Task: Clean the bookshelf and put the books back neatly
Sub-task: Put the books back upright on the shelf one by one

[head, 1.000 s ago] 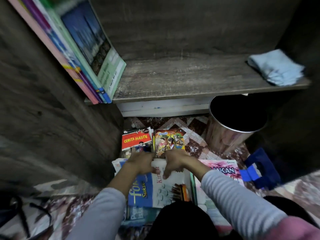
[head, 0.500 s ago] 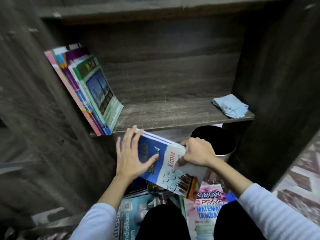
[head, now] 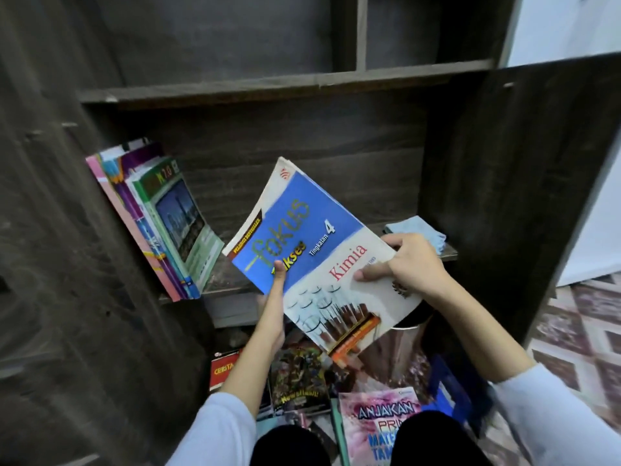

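I hold a blue-and-white chemistry book tilted in the air in front of the dark wooden bookshelf. My left hand grips its lower left edge, thumb on the cover. My right hand pinches its right edge. Several books lean against the shelf's left wall on the lower shelf board. A light blue cloth lies at the right end of that board. More books lie on the floor below, among them a pink maths book.
A dark round bin stands on the floor under the held book, mostly hidden. A blue object lies to its right. The cabinet's side panel stands at the right. My knees are at the bottom edge.
Both hands lifted the chemistry book from the floor pile up to shelf height and tipped it more upright. The view rose with it.
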The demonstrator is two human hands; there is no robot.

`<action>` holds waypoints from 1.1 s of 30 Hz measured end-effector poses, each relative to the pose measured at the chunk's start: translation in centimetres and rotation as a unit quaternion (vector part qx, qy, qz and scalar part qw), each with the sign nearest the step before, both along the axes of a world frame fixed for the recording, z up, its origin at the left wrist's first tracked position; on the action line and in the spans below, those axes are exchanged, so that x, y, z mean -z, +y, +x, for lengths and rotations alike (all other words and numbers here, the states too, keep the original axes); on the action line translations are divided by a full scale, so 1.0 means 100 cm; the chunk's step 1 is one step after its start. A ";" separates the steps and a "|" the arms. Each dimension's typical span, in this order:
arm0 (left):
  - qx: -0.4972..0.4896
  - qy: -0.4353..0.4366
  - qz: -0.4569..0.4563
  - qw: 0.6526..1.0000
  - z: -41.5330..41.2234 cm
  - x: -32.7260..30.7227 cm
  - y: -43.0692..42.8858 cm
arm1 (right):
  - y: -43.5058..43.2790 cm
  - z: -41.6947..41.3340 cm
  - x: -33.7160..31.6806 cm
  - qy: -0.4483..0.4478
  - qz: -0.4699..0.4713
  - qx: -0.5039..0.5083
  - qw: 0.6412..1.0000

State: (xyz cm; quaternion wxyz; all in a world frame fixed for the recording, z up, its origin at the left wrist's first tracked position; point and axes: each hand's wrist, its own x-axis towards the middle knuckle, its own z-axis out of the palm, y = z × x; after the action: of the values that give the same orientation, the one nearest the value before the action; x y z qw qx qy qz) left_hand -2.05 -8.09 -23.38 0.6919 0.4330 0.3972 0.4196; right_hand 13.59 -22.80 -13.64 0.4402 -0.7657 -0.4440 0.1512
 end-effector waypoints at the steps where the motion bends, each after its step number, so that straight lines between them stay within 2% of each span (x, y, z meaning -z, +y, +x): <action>1: 0.002 -0.020 0.000 1.000 0.003 -0.007 -0.002 | -0.001 0.002 0.000 0.014 0.010 -0.003 1.000; 4: 0.014 -0.071 -0.007 0.997 0.005 -0.028 -0.007 | -0.001 0.007 0.002 0.040 0.027 -0.004 0.999; 11: -0.111 -0.032 -0.030 0.993 0.012 -0.050 -0.013 | 0.005 0.019 0.009 0.091 0.031 -0.021 0.995; 17: -0.127 -0.055 -0.023 0.990 0.012 -0.065 -0.010 | 0.021 0.033 0.021 0.113 0.025 -0.021 0.993; 19: -0.137 -0.061 -0.015 0.989 0.013 -0.070 -0.008 | 0.025 0.032 0.021 0.058 0.018 0.005 0.998; 21: -0.147 -0.074 -0.015 0.986 0.017 -0.074 -0.007 | 0.028 0.027 0.021 -0.078 0.005 0.068 0.995; 24: -0.171 -0.091 -0.012 0.981 0.025 -0.080 -0.004 | 0.028 -0.003 0.025 -0.267 0.039 0.144 0.952; 29: -0.193 -0.102 0.003 0.976 0.047 -0.099 0.003 | 0.036 -0.055 0.061 -0.348 0.110 0.123 0.923; 33: -0.191 -0.116 0.006 0.975 0.066 -0.113 0.006 | 0.054 -0.061 0.080 -0.383 0.044 0.139 0.912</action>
State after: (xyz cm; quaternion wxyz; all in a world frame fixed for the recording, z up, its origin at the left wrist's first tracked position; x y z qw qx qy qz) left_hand 4.54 -7.53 -12.10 0.6378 0.3020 0.3867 0.5937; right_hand 7.53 -17.44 -21.63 0.2862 -0.7990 -0.4734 -0.2357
